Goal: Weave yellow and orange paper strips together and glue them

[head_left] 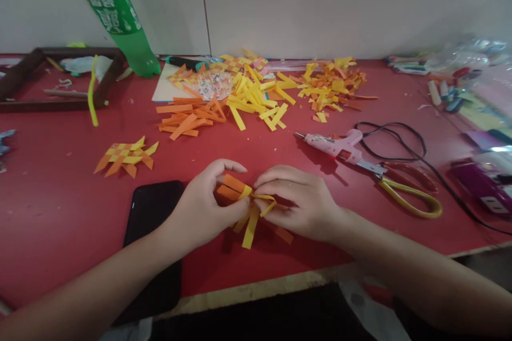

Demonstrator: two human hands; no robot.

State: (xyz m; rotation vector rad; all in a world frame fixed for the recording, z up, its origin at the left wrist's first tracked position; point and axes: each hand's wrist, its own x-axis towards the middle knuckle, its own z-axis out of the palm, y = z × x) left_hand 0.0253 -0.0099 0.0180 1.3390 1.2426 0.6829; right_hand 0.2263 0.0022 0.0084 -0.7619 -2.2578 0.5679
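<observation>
Between my two hands is a small weave of orange and yellow paper strips (250,226), its loose ends fanning out below and to the sides. My left hand (214,194) grips it from the left, the thumb pressing near its middle. From the right, my right hand (298,197) has its fingers closed on a bent yellow strip of the same weave; some fingertips are hidden. A woven paper fish (127,156) in orange and yellow lies to the left. Under my left forearm sits a black phone (154,213).
Loose orange strips (190,117) and yellow strips (252,93) lie beyond my hands, beside a pile of scraps (334,82). At right are a pink glue gun (336,145) with its cord and scissors (412,197). A green bottle (120,21) stands by a brown frame (60,104).
</observation>
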